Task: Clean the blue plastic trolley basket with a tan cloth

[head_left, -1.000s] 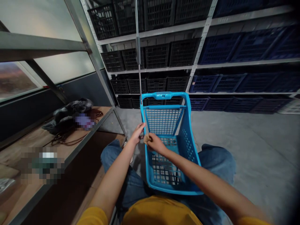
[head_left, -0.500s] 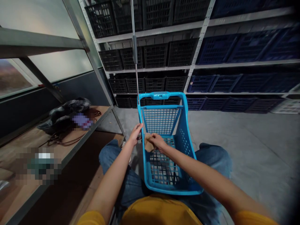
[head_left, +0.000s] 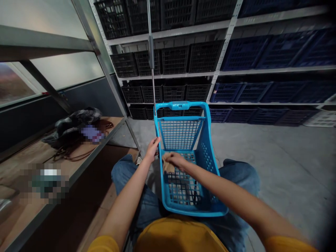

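A blue plastic trolley basket (head_left: 210, 164) lies tilted between my knees, its open side facing me. My left hand (head_left: 152, 149) grips the basket's left rim, fingers wrapped around the edge. My right hand (head_left: 175, 159) is inside the basket, closed on a small tan cloth (head_left: 167, 166) pressed against the inner left wall. A thin metal rod (head_left: 151, 56) rises from the basket's far left corner.
A metal rack (head_left: 105, 66) with a wooden shelf (head_left: 39, 154) stands at my left, with a dark bag (head_left: 76, 122) on it. Shelves of black crates (head_left: 175, 59) and dark blue crates (head_left: 262, 52) line the far wall. Grey concrete floor (head_left: 275, 157) spreads to the right.
My right hand has gone from the basket's left rim down inside, carrying the tan cloth along the inner wall. My left hand has kept its grip on the rim.
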`<state>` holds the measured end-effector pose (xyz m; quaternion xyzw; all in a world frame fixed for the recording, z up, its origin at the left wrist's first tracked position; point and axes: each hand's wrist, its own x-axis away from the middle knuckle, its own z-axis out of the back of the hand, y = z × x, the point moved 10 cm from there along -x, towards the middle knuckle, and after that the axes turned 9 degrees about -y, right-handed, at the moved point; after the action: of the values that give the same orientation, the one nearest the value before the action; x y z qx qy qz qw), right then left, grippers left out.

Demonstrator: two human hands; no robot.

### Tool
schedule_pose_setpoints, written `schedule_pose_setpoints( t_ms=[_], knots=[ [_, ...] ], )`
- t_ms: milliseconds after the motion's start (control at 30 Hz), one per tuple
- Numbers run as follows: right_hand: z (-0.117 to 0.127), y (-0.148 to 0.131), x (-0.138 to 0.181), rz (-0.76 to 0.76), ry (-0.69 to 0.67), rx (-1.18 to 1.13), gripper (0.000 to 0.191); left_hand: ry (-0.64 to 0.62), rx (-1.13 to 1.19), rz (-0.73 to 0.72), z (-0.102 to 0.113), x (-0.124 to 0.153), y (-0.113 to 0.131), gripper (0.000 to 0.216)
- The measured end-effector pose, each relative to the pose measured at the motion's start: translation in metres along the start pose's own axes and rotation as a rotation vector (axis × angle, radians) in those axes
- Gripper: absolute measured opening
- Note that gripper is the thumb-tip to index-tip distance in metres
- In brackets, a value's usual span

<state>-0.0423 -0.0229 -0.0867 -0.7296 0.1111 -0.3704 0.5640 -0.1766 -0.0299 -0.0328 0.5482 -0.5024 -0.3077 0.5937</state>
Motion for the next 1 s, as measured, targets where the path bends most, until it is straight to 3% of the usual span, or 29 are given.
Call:
schedule_pose_setpoints(
  t_ms=[67,133,233,333,433,567,633,700,800,867,933,1000],
  knots=[
    [0.007,-0.020,-0.009,0.094,0.089,-0.017,0.018,0.000,0.021,-0.008,-0.002,0.002,0.000,0.059],
    [-0.005,-0.008,-0.007,0.081,0.057,0.107,0.020,-0.037,0.041,-0.017,-0.003,0.007,-0.002,0.059],
    [-0.039,0.065,0.019,-0.153,-0.163,0.365,0.023,-0.146,0.039,-0.005,-0.003,0.025,-0.010,0.061],
    [-0.053,0.113,0.045,-0.265,-0.247,0.397,0.024,-0.217,0.007,0.078,0.002,0.052,-0.026,0.069],
    [-0.046,0.100,0.036,-0.246,-0.199,0.343,0.019,-0.331,0.037,0.103,-0.005,0.076,-0.034,0.079],
    [-0.021,0.034,-0.002,-0.076,0.003,0.262,0.012,-0.306,0.042,0.096,-0.005,0.085,-0.036,0.085],
    [-0.020,0.022,-0.006,-0.008,0.033,0.255,0.013,-0.296,0.043,0.095,-0.005,0.084,-0.036,0.085],
    [-0.033,0.041,0.005,-0.025,-0.063,0.333,0.014,-0.298,0.045,0.103,-0.004,0.083,-0.036,0.083],
    [-0.064,0.107,0.041,-0.232,-0.389,0.550,0.015,-0.293,0.056,0.122,-0.003,0.083,-0.036,0.081],
    [-0.070,0.129,0.058,-0.314,-0.475,0.569,0.018,-0.285,0.072,0.131,-0.002,0.083,-0.036,0.081],
    [-0.059,0.114,0.052,-0.296,-0.351,0.465,0.018,-0.279,0.081,0.126,-0.001,0.084,-0.036,0.080],
    [-0.040,0.078,0.032,-0.225,-0.154,0.344,0.015,-0.284,0.085,0.109,-0.003,0.083,-0.034,0.079]
  ],
)
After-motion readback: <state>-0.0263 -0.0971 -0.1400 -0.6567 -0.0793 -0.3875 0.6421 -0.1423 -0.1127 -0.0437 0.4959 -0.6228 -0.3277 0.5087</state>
